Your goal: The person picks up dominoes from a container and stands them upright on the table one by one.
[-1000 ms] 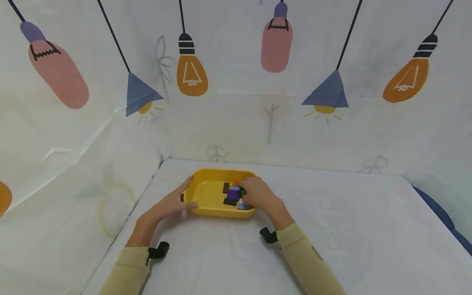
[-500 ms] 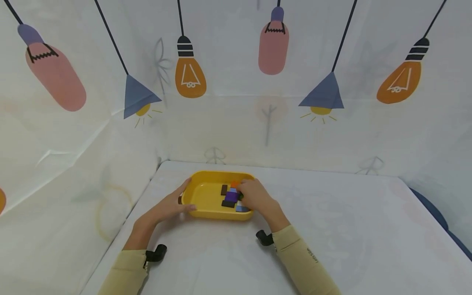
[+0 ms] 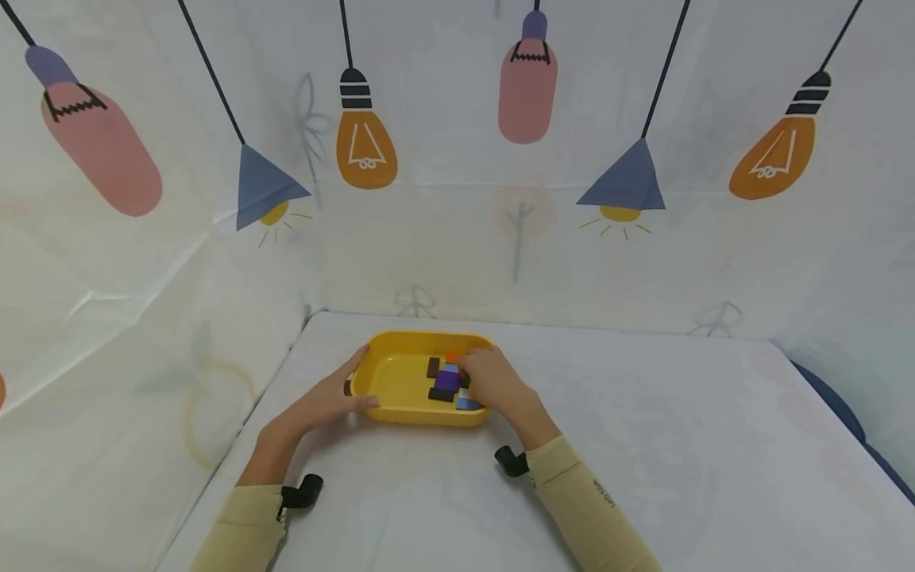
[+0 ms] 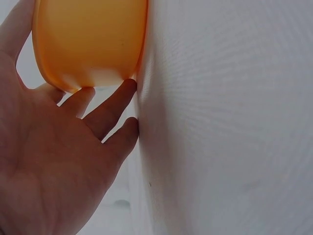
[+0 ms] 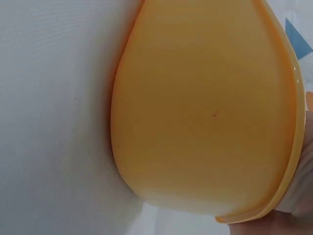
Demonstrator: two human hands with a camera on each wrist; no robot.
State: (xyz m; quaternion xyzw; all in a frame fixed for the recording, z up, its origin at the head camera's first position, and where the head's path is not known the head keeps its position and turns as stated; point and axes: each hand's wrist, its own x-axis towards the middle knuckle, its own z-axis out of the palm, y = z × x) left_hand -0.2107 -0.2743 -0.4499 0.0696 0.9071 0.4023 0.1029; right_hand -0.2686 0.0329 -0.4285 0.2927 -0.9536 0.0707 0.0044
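In the head view a shallow yellow tray sits on the white table. My left hand holds its left end, thumb over the near rim. The left wrist view shows the fingers against the tray's end wall. My right hand reaches over the right rim, fingers bent down among small building bricks. Beside them lie a purple brick, a black brick, a brown brick, an orange brick and a light blue brick. A dark green piece is by the fingertips; whether they pinch it is hidden.
The white table extends right and toward me. A white sheet printed with lamps hangs behind and to the left. Something dark blue shows beyond the table's right edge. Each wrist wears a black camera.
The head view has shifted slightly. My right fingers have sunk a little closer onto the bricks and cover more of the green piece. My left hand keeps its hold on the tray.
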